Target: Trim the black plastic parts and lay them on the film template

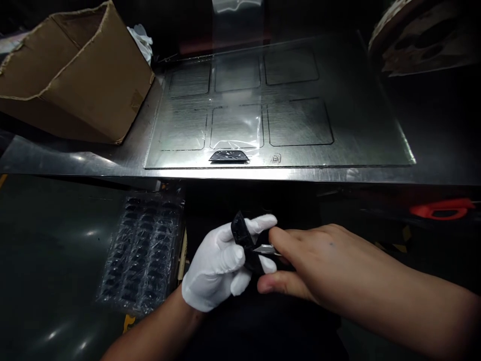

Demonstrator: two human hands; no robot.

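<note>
My left hand [218, 260], in a white glove, is closed around a small black plastic part [242, 234], held tilted in front of me below the table edge. In my bare right hand [304, 255] is a utility knife, its pale metal blade [266, 249] showing past the fingers. The blade's tip meets or lies very close to the black part; its handle is hidden by my hand. Another black part [229, 156], of a trapezoid shape, lies at the front of the glass sheet, under or against a strip of clear film [236, 120].
On the metal table [300, 174] lies a glass sheet [361, 130] with dark rounded outlines. An open cardboard box [101, 75] stands at the left. Below it, a plastic-wrapped tray [143, 250] holds rows of black parts. A red-handled object [439, 209] is at the right.
</note>
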